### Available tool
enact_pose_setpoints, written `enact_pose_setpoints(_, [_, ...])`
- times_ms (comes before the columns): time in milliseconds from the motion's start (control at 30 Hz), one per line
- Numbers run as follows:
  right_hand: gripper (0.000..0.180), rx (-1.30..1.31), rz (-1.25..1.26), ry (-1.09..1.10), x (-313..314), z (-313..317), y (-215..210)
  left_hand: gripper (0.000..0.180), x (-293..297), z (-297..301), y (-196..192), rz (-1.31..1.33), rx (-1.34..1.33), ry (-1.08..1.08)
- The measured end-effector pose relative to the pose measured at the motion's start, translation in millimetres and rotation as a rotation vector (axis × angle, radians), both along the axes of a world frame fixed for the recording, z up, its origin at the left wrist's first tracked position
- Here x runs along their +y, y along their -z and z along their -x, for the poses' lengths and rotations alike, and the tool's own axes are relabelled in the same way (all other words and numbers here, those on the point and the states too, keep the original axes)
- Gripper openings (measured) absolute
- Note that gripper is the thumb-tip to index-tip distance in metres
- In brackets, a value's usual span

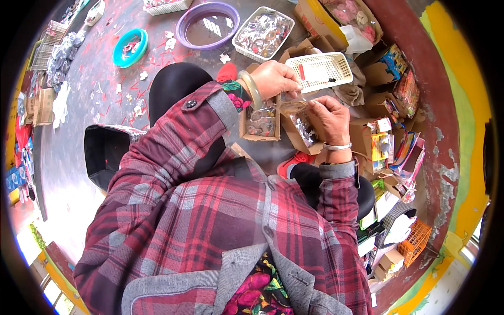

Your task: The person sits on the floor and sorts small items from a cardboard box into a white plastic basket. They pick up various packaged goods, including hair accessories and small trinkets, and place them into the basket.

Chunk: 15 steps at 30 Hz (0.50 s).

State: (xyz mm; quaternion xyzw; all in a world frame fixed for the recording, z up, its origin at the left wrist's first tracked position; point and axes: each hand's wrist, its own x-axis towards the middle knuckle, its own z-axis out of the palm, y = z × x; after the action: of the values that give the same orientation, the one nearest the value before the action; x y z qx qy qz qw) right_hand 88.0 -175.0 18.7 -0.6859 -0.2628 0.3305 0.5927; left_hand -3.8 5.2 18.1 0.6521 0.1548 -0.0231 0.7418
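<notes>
Both hands meet at the frame's upper centre: my left hand (274,79) and right hand (329,118) each pinch, fingers narrow, what looks like a clear packet (294,102) between them. Just below it sits an open box (261,123) of small pieces; a white basket (320,71) lies beyond.

- clear bag (292,101): thin glossy plastic
- open box (261,124): matt brown cardboard
- white basket (320,70): perforated plastic
- bangle (252,89): smooth, polished
- purple basin (208,24): glossy plastic
- floor (100,105): rough concrete
</notes>
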Motion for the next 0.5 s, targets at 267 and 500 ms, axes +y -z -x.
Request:
enact_pose_setpoints(267, [0.022,0.308,0.089,0.107,-8.8,-16.7,14.2,0.013,1.7,-0.1,8.1,-0.048,-0.134,-0.087])
enact_pose_setpoints(500, [0.031,0.989,-0.022,0.073,-5.7,-12.4,27.6,0.013,-7.6,7.9,3.0,-0.712,-0.561,0.202])
